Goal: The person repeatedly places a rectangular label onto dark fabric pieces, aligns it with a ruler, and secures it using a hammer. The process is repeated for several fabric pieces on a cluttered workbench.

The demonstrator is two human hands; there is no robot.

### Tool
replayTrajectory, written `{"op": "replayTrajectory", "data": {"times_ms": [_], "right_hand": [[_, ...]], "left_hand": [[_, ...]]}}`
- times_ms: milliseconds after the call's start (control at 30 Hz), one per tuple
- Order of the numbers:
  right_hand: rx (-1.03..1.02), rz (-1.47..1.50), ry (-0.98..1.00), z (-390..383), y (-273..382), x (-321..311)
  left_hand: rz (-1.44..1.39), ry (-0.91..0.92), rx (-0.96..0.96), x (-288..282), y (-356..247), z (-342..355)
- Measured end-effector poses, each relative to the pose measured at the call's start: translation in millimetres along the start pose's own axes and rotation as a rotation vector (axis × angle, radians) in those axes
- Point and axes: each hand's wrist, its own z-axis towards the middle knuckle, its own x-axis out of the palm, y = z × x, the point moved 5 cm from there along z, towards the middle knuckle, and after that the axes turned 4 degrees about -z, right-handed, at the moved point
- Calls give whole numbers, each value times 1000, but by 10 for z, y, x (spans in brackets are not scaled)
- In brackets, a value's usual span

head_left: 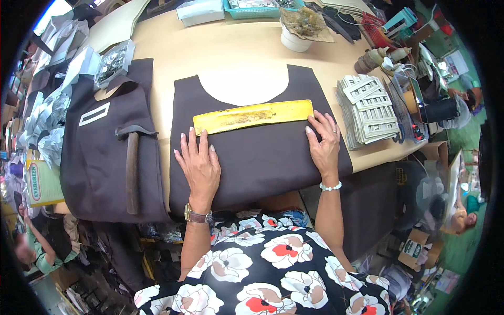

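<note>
A dark brown fabric piece (241, 163), with a curved cutout along its far edge, lies in front of me. Across it rests a long yellow strip (252, 115) with a worn, stained middle. My left hand (201, 167) is spread on the fabric, fingertips at the strip's left end. At the strip's right end, the fingers of my right hand (324, 147) are apart, touching it and the fabric. To the left, a hammer (132, 168) with a wooden handle lies on another dark fabric piece (92, 168), which has a pale rectangular frame (94, 114).
The table (231, 47) carries stacked pale templates (367, 113) at right, bottles (370, 63), a white pot (295, 41), a turquoise tray (241, 6) and a box of small metal parts (113, 65). Other people (462, 220) (39, 247) appear at both sides.
</note>
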Motion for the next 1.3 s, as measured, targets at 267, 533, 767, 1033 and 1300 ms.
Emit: {"op": "replayTrajectory", "data": {"times_ms": [267,533,767,1033,1300], "right_hand": [[-12,2,-38,20,-45,47],[-19,-8,-34,3,-102,83],[-4,21,-47,-12,-114,90],[-10,20,-56,-30,-123,106],[-10,11,-54,-18,-131,96]], "left_hand": [[28,-46,21,33,-35,38],[81,-56,20,44,-56,30],[112,-80,54,47,-52,30],[115,-83,63,68,-31,36],[96,-64,46,70,-37,56]]}}
